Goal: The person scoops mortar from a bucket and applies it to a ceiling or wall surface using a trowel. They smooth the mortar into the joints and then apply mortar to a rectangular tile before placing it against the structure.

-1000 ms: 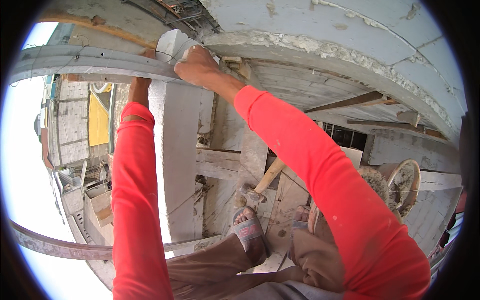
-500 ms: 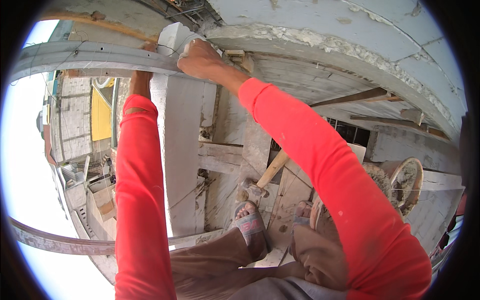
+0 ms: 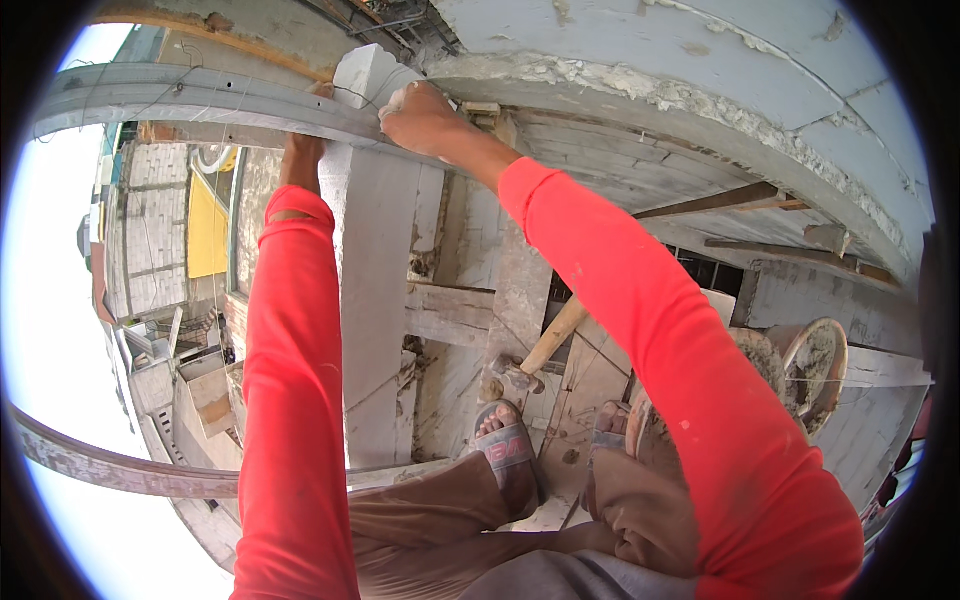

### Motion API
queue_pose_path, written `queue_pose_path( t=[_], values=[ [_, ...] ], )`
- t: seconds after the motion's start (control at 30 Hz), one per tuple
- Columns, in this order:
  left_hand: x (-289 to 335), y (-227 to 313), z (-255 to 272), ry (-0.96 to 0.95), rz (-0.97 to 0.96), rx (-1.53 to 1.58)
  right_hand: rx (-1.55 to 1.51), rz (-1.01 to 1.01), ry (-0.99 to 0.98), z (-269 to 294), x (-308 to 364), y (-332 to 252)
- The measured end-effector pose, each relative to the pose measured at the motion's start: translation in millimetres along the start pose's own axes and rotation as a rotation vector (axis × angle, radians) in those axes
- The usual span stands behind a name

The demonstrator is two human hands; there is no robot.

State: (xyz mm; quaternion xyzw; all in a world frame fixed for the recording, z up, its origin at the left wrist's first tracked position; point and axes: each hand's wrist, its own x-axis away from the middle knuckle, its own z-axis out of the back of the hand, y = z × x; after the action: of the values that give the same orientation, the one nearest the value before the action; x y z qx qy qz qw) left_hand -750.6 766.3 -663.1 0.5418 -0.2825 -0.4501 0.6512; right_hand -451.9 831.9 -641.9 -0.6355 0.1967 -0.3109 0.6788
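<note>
A long grey metal bar (image 3: 230, 105) crosses the upper left, in front of a pale block-like column (image 3: 375, 270) whose white top end (image 3: 364, 76) sticks out beyond it. My left hand (image 3: 304, 152) reaches up behind the bar, close to the column's side; the bar hides most of its fingers. On the column's other side, my right hand (image 3: 422, 116) is closed in a fist against the bar's edge, by the white end. A thin dark wire (image 3: 352, 93) runs over the white end toward that fist. What the fist holds cannot be made out.
Below my arms, a wooden-handled hammer (image 3: 552, 338) lies by my sandalled feet (image 3: 508, 455) on planks. Buckets of mortar (image 3: 812, 370) stand at right. A rough concrete ledge (image 3: 640, 95) borders the upper right. A lower metal rail (image 3: 130, 467) edges a drop at left.
The view has shifted slightly, so bar, column and both arms appear farther right. Both hands keep about the same places at the bar and column, and the right fist stays closed.
</note>
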Motion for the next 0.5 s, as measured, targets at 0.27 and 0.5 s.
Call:
queue_pose_path(
  t=[0.27, 0.5],
  values=[
    [-2.5, 2.2, -10.0, 0.140, 0.124, -0.025, -0.335, -0.103, -0.046, -3.3, -0.8, -0.3],
    [0.9, 4.8, -13.8, 0.192, 0.191, -0.052, -0.441, -0.122, -0.070, -2.2, 19.7, -7.0]
  ],
)
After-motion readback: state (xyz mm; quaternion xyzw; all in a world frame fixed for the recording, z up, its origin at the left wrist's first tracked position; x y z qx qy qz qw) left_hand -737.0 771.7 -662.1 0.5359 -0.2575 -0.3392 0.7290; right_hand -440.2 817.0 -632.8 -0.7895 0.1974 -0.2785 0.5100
